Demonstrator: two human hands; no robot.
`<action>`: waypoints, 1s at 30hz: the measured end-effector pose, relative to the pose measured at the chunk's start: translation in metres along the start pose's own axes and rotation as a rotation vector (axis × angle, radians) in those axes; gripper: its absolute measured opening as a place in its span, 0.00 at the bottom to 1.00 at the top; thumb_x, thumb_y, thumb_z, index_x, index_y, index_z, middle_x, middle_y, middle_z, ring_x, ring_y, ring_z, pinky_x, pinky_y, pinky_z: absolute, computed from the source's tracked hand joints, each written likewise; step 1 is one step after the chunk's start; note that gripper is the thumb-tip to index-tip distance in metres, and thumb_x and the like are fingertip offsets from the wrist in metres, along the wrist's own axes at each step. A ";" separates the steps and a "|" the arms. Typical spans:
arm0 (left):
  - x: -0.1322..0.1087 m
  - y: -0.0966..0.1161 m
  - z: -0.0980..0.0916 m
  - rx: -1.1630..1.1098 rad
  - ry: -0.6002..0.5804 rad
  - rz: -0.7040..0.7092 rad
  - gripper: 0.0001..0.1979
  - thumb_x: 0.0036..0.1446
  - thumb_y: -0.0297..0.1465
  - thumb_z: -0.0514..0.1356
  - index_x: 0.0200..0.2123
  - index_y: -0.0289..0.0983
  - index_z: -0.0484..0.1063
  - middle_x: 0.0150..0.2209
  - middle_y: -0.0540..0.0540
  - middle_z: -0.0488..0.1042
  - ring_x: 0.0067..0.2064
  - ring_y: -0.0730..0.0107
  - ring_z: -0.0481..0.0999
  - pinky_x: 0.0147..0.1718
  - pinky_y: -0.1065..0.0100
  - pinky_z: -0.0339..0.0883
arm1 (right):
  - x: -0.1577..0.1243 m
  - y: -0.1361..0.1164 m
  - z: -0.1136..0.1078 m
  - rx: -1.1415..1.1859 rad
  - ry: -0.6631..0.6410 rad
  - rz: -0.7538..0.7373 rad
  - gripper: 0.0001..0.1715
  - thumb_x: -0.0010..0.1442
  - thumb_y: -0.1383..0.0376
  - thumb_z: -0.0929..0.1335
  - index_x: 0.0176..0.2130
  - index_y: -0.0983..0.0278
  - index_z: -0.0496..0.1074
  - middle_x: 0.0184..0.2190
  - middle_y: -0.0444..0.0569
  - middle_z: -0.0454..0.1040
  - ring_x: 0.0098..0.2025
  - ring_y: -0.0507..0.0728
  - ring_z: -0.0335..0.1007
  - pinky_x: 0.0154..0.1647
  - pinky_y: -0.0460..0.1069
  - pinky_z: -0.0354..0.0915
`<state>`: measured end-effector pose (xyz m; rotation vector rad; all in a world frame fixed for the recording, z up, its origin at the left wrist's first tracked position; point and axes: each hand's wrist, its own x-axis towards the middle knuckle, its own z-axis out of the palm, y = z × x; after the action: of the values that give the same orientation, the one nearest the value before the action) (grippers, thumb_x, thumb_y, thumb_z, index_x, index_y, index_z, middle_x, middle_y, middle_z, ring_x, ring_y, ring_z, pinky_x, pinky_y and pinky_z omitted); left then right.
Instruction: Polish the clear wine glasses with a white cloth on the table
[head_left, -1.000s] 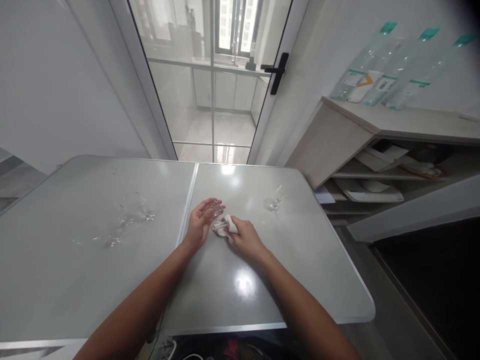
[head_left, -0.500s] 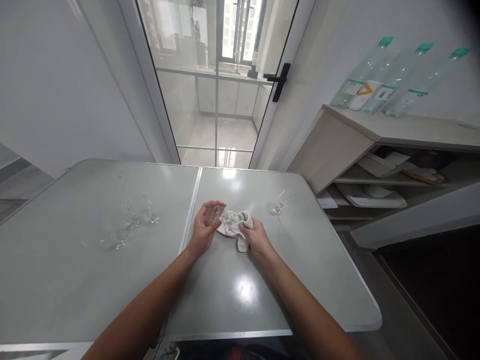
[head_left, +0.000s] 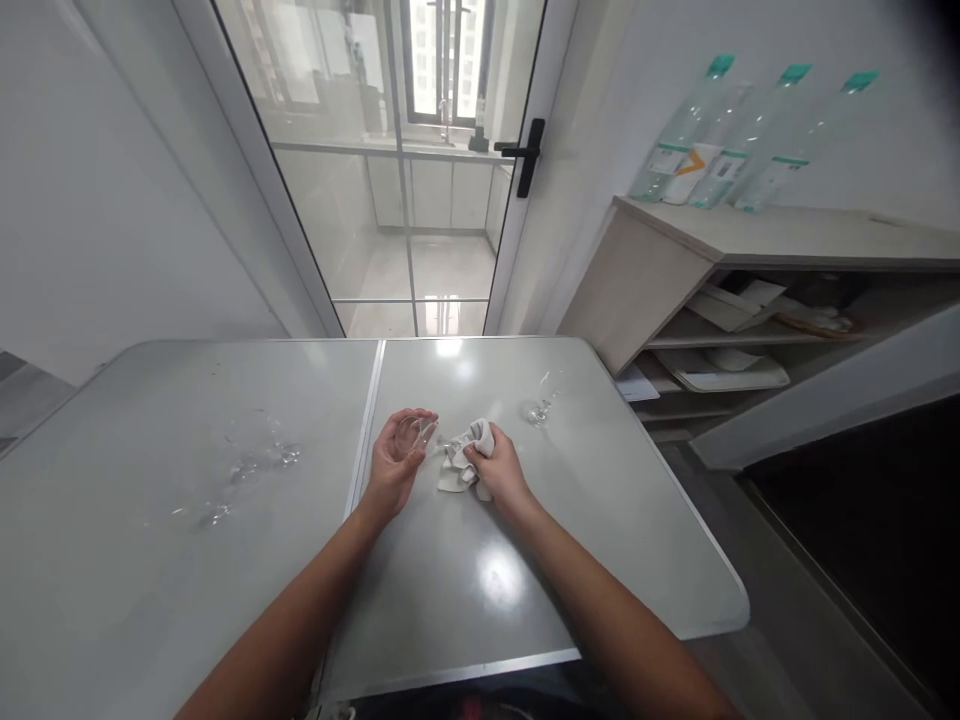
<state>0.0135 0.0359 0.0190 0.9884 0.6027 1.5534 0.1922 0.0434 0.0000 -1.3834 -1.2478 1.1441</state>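
Observation:
My left hand [head_left: 394, 462] is closed round the bowl of a clear stemmed glass [head_left: 415, 434], which lies sideways with its rim turned toward me and to the left. A white cloth [head_left: 455, 470] is bunched in my right hand [head_left: 498, 467], fingers closed on it. The glass's stem runs right toward the cloth, and its foot seems to be inside the folds, though I cannot see it clearly. Both hands are above the grey table [head_left: 420, 590], just right of its metal seam.
Another clear stemmed glass [head_left: 537, 412] stands to the right of the cloth. Several more glasses [head_left: 285, 455] are at the left, hard to make out. Beyond the table are a glass door [head_left: 442, 200] and a shelf unit [head_left: 652, 270] holding plastic bottles [head_left: 720, 170].
The view has shifted a little. The cloth has bunched up more toward my right hand, baring more of the stem, and the left hand still holds the bowl.

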 end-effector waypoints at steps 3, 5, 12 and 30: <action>0.001 -0.001 -0.003 0.034 0.037 0.014 0.28 0.50 0.40 0.74 0.53 0.41 0.75 0.54 0.41 0.73 0.60 0.53 0.72 0.65 0.50 0.62 | -0.006 -0.016 -0.007 -0.263 -0.006 -0.117 0.23 0.54 0.67 0.66 0.51 0.63 0.68 0.40 0.48 0.74 0.42 0.58 0.70 0.45 0.50 0.66; 0.003 -0.002 -0.004 0.061 0.071 0.017 0.29 0.49 0.42 0.75 0.53 0.41 0.75 0.54 0.40 0.73 0.60 0.54 0.73 0.63 0.53 0.64 | -0.013 -0.029 -0.010 -0.550 0.029 -0.259 0.20 0.52 0.72 0.64 0.45 0.63 0.71 0.43 0.51 0.72 0.46 0.59 0.68 0.47 0.51 0.65; 0.005 -0.004 -0.010 0.089 0.140 0.025 0.33 0.44 0.44 0.77 0.54 0.43 0.76 0.54 0.42 0.74 0.57 0.58 0.74 0.59 0.60 0.69 | -0.035 -0.058 -0.008 -1.001 -0.363 -0.444 0.22 0.52 0.69 0.66 0.48 0.59 0.72 0.58 0.50 0.67 0.35 0.53 0.71 0.36 0.48 0.64; 0.004 -0.011 -0.004 0.120 -0.028 -0.030 0.31 0.47 0.40 0.76 0.55 0.41 0.75 0.55 0.40 0.73 0.59 0.54 0.72 0.63 0.52 0.65 | -0.045 -0.061 0.007 -1.189 -0.528 -0.335 0.27 0.57 0.66 0.66 0.57 0.60 0.70 0.60 0.56 0.71 0.43 0.61 0.79 0.40 0.53 0.70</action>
<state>0.0158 0.0428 0.0086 1.0843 0.6947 1.4885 0.1740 0.0025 0.0615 -1.5751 -2.6800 0.4737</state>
